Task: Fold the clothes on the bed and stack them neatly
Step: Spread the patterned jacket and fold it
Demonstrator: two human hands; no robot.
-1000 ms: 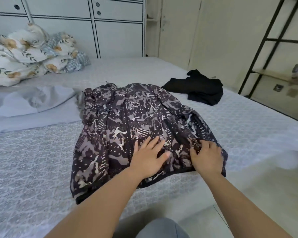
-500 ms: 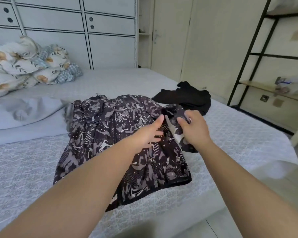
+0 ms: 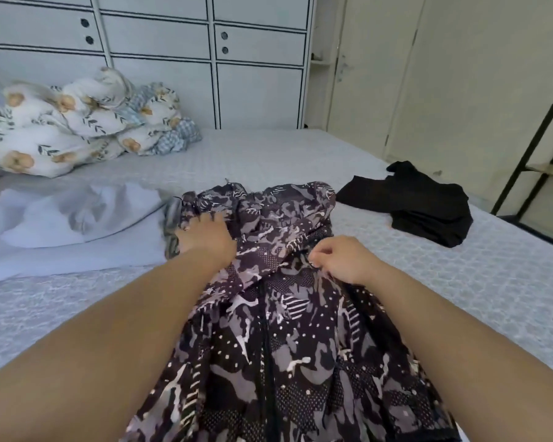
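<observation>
Grey quilted bed [image 3: 460, 282] before white cabinets [image 3: 160, 59], both hands [image 3: 342, 258] gripping patterned garment [image 3: 284, 346].

You are looking at a scene where nothing is showing any readable text: no label, brand, number or sign can be made out on anything in view.
</observation>
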